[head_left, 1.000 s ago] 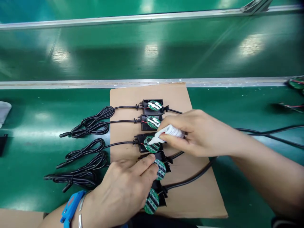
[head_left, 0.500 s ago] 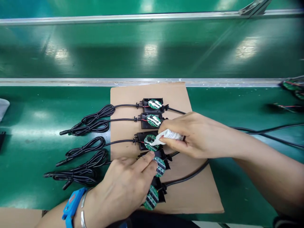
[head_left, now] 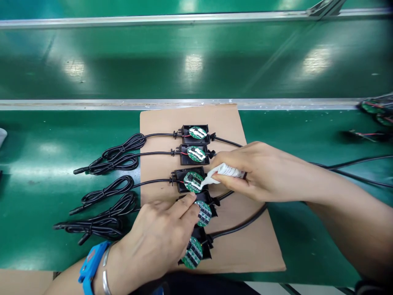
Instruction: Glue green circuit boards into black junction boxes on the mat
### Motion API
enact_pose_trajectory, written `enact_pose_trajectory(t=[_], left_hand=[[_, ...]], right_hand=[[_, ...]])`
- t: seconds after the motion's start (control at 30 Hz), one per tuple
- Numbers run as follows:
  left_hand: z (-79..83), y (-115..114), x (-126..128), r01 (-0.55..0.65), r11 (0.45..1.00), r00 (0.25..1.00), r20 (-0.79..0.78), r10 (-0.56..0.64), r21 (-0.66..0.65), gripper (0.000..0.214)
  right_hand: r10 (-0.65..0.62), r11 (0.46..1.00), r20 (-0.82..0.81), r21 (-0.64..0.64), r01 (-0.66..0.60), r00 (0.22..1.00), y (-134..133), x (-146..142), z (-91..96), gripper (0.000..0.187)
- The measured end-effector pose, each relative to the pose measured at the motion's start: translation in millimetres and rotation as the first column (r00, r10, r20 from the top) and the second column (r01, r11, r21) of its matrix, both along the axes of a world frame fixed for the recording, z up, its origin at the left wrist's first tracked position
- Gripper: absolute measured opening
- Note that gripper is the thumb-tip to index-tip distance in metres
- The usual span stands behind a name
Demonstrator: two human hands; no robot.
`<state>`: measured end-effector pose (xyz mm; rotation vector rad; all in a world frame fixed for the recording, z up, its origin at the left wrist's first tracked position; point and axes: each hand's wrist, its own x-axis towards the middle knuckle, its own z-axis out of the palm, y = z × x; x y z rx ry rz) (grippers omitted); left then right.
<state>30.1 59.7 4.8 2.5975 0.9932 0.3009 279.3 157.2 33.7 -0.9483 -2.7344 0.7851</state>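
Note:
My right hand is closed round a white squeeze tube, its nozzle pointing down-left onto the third round green circuit board. A short white line of paste lies on that board, at the nozzle tip. My left hand lies palm down with fingers stretched out, index fingertip at the third board's lower edge; its thumb is hidden. Beside its fingers are the fourth circuit board and the nearest circuit board. The two far boards, top circuit board and second circuit board, carry thick white paste in black housings.
A cardboard sheet lies under the housings on the green table. Coiled black cables lie at left; other black cables run right. More circuit boards sit at the far right. A metal rail crosses behind.
The nozzle has moved a little right across the third board, leaving a longer white line. My left hand keeps its place by the boards. The whole view has shifted slightly.

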Motion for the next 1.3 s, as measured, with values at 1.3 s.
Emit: enact_pose_trajectory(t=[1.3], left_hand=[[5.4, 3.1, 3.4, -0.002, 1.000, 1.000, -0.001, 0.002, -0.029, 0.025]], right_hand=[[0.004, 1.000, 0.054, 0.025, -0.006, 0.999, 9.1, -20.8, 3.2, 0.029]])
